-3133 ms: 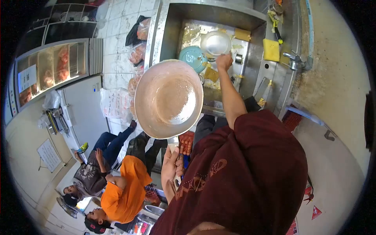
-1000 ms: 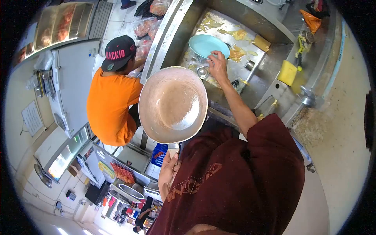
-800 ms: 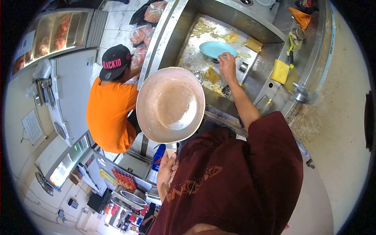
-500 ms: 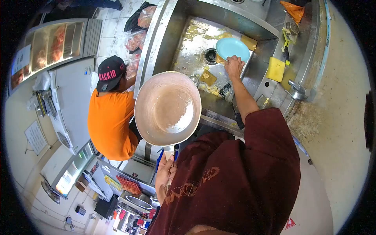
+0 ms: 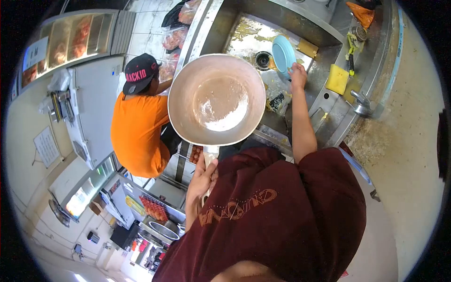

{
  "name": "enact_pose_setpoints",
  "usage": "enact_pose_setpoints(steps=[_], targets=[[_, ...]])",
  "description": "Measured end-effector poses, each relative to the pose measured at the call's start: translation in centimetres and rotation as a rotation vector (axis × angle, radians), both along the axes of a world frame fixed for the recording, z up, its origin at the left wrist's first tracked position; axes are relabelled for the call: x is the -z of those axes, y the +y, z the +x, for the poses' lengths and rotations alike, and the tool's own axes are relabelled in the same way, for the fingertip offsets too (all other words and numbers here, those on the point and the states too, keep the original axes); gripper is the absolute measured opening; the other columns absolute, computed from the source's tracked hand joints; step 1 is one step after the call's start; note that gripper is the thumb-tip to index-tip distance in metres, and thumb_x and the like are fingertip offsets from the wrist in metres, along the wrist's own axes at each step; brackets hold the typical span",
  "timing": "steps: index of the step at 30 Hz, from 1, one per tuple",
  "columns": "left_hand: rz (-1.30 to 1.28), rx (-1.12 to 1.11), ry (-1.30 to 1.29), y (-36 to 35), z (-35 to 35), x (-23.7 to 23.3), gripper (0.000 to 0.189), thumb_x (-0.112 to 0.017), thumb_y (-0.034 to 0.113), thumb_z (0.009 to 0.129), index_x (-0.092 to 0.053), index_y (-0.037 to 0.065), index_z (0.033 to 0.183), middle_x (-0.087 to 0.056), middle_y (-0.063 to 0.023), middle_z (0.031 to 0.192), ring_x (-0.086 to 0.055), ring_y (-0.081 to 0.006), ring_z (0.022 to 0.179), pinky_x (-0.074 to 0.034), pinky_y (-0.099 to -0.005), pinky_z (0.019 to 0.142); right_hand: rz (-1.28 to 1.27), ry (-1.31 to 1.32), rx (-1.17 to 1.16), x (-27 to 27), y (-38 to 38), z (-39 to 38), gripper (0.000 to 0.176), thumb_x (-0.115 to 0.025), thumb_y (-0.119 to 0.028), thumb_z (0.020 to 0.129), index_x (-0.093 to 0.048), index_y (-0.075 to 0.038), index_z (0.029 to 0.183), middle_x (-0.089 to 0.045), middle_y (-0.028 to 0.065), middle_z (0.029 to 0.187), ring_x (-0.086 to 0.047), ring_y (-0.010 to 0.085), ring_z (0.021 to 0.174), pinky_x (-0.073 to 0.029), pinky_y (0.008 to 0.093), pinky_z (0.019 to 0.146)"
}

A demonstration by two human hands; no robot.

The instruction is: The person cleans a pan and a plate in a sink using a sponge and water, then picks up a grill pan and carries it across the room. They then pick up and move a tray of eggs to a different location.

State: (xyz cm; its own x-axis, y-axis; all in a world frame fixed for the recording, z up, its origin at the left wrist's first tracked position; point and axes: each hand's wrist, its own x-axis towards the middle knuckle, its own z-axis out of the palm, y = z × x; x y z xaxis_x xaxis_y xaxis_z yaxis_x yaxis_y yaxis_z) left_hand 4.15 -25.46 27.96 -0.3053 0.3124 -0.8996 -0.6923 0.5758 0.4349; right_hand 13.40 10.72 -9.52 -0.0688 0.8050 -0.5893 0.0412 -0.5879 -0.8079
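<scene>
My left hand (image 5: 203, 178) is closed around the handle of a large, pale metal saucepan (image 5: 216, 105), raised in front of my body with its inside facing up. My right hand (image 5: 298, 76) reaches over the steel sink (image 5: 307, 21) and grips the edge of a light blue plate (image 5: 283, 54), which is tilted. Beside the plate lies the drain (image 5: 263, 60), with yellowish food scraps spread over the sink floor. A brownish flat piece (image 5: 307, 48) rests against the sink's far side. Part of the sink is hidden behind the saucepan.
A person in an orange shirt (image 5: 140, 134) and dark cap crouches close on the left. A yellow sponge (image 5: 337, 79), a tap (image 5: 361, 102) and an orange cloth (image 5: 361, 15) are along the right ledge. Plastic bags (image 5: 176, 37) sit on the floor beyond the sink.
The saucepan has risen in the view and shifted right with my left hand. My right hand has tipped the blue plate from nearly flat to a steeper angle.
</scene>
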Motion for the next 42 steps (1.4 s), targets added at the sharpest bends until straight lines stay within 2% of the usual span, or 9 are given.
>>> enact_pose_setpoints(steps=[6,7,22,32,34,36,40,41,42], targets=[[0.143,0.559,1.031,1.0,0.1,2.1,0.032,-0.051,0.019,0.098,-0.037,0.004,0.123,-0.063,-0.0231,0.076,-0.065,-0.0406,0.063,-0.044,-0.0444,0.048,0.096,-0.023,-0.079,-4.4,0.4,1.4,0.018,-0.064,-0.019,0.092,-0.060,-0.005,0.104,-0.063,0.0018,0.097,-0.057,0.0115,0.089,-0.050,0.0290,0.076],[-0.034,0.527,0.805,0.9,0.4,2.0,0.034,-0.050,0.015,0.096,-0.035,0.001,0.123,-0.061,-0.0363,0.085,-0.060,-0.0554,0.082,-0.044,-0.0560,0.059,0.116,-0.013,-0.084,-4.7,0.4,1.9,0.018,-0.064,-0.019,0.092,-0.060,-0.005,0.103,-0.063,0.0019,0.097,-0.058,0.0115,0.089,-0.050,0.0290,0.076],[-0.062,0.565,1.279,-0.2,-3.4,6.4,0.056,-0.056,0.005,0.087,-0.031,0.004,0.137,-0.062,-0.0329,0.085,-0.061,-0.0508,0.074,-0.048,-0.0558,0.063,0.376,-0.008,-0.104,-10.4,-0.9,3.1,0.011,-0.062,-0.016,0.093,-0.061,-0.005,0.097,-0.061,0.0020,0.091,-0.056,0.0111,0.079,-0.050,0.0272,0.067],[0.083,0.398,0.983,-1.6,-2.1,2.6,0.034,-0.052,0.014,0.095,-0.042,0.003,0.126,-0.061,-0.0300,0.083,-0.063,-0.0476,0.079,-0.048,-0.0467,0.067,0.948,-0.332,-0.259,-16.8,-1.3,-0.5,0.016,-0.065,-0.016,0.089,-0.065,-0.001,0.096,-0.063,0.0123,0.091,-0.061,0.0243,0.081,-0.048,0.0359,0.075],[0.091,0.419,0.973,-2.6,-1.7,3.5,0.031,-0.051,0.016,0.096,-0.045,0.001,0.123,-0.062,-0.0256,0.085,-0.064,-0.0406,0.075,-0.049,-0.0448,0.067,1.065,-0.374,-0.325,-15.6,0.0,-1.1,0.013,-0.066,-0.013,0.088,-0.065,-0.001,0.092,-0.062,0.0115,0.086,-0.061,0.0255,0.078,-0.049,0.0369,0.073],[0.103,0.344,0.809,-2.6,-1.2,2.7,0.026,-0.051,0.017,0.097,-0.048,0.002,0.117,-0.057,-0.0088,0.076,-0.057,-0.0182,0.062,-0.046,-0.0341,0.055,1.132,-0.437,-0.387,-11.4,0.5,-1.6,0.011,-0.066,-0.012,0.087,-0.066,-0.001,0.091,-0.063,0.0113,0.085,-0.062,0.0283,0.079,-0.049,0.0398,0.073],[0.056,0.196,0.486,-3.1,-0.9,2.3,0.023,-0.050,0.019,0.098,-0.045,0.007,0.118,-0.047,-0.0001,0.065,-0.044,-0.0086,0.044,-0.036,-0.0247,0.038,0.966,-0.602,-0.520,-6.4,-0.4,-1.5,0.043,-0.073,-0.018,0.080,-0.061,-0.005,0.119,-0.050,0.0255,0.134,-0.049,0.0402,0.123,-0.042,0.0444,0.102],[0.062,0.222,0.473,-3.2,-0.9,2.2,0.022,-0.051,0.020,0.098,-0.042,0.008,0.114,-0.042,0.0017,0.061,-0.038,-0.0069,0.040,-0.032,-0.0238,0.034,0.738,-0.457,-0.493,-6.0,-2.0,-1.4,0.061,-0.076,-0.021,0.076,-0.054,-0.007,0.131,-0.030,0.0281,0.150,-0.033,0.0435,0.137,-0.033,0.0426,0.112],[0.066,0.237,0.459,-3.9,-1.1,2.0,0.021,-0.052,0.021,0.098,-0.042,0.008,0.112,-0.042,0.0018,0.061,-0.038,-0.0070,0.040,-0.032,-0.0237,0.034,0.778,-0.511,-0.463,-5.5,-3.9,-1.3,0.060,-0.076,-0.022,0.076,-0.055,-0.007,0.129,-0.040,0.0278,0.143,-0.042,0.0422,0.130,-0.039,0.0442,0.106]])
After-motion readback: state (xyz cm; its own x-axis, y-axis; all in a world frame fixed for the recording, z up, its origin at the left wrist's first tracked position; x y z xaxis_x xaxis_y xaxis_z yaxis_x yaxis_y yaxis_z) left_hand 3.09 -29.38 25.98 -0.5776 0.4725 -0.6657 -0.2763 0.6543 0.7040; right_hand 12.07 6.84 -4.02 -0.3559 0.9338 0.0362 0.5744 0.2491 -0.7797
